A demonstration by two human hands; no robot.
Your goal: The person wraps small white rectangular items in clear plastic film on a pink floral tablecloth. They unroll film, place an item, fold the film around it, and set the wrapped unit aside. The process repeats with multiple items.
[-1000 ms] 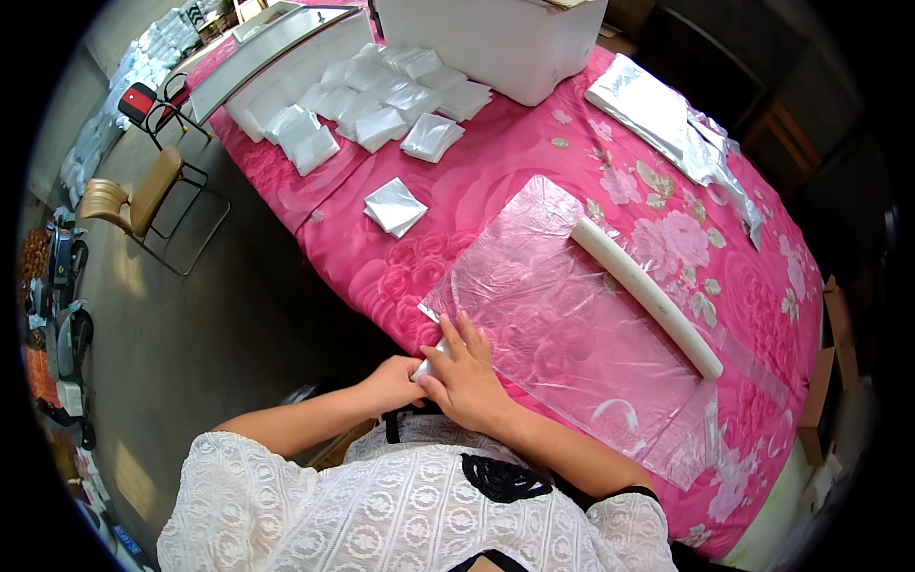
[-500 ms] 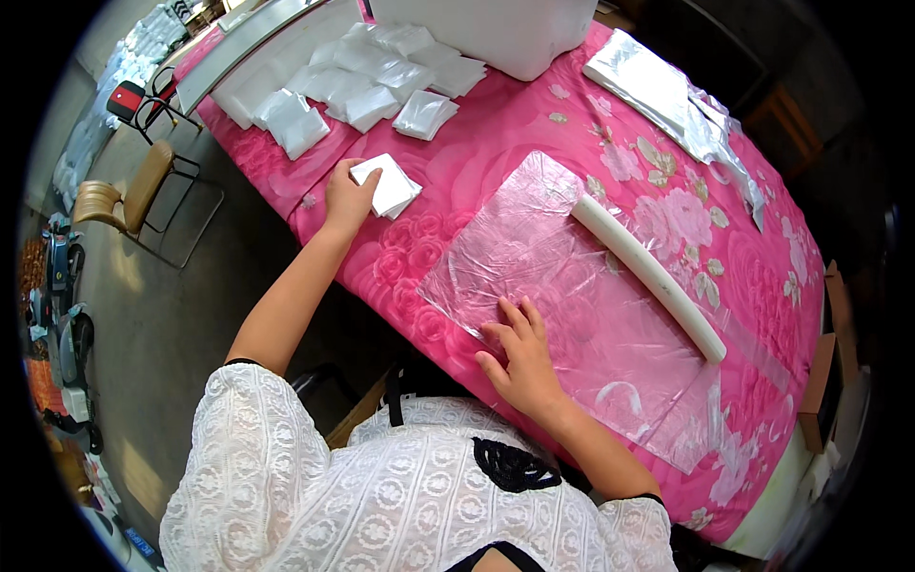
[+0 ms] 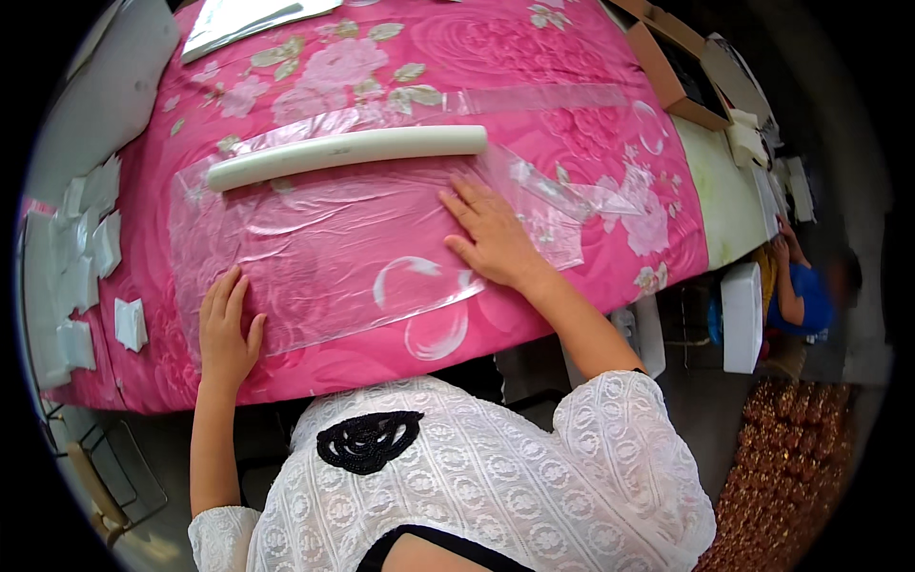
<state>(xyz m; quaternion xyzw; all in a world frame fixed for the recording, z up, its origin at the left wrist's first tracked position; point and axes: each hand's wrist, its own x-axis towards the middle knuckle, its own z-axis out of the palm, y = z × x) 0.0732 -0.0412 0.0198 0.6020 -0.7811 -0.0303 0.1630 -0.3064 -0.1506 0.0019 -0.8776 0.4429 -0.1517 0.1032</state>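
Note:
A clear plastic sheet lies spread over a pink flowered tablecloth. A slightly curved white tube rests along the sheet's far side. At the sheet's left near corner lies my left hand, its fingers stretched out and nothing in its grip. My right hand is flat on the sheet's right part, fingers extended, its fingertips just below the tube's right end. Left of my left hand sits a small white stack of folded pieces.
Several thin white packets are heaped at the table's left edge, beside a large white container. A shiny silver stack lies at the far left. A cardboard box stands far right; beyond the table's right end is another person in blue.
My view has turned to the right. My left hand has let go of the small white stack and come onto the plastic sheet. My right hand has moved farther right along the sheet.

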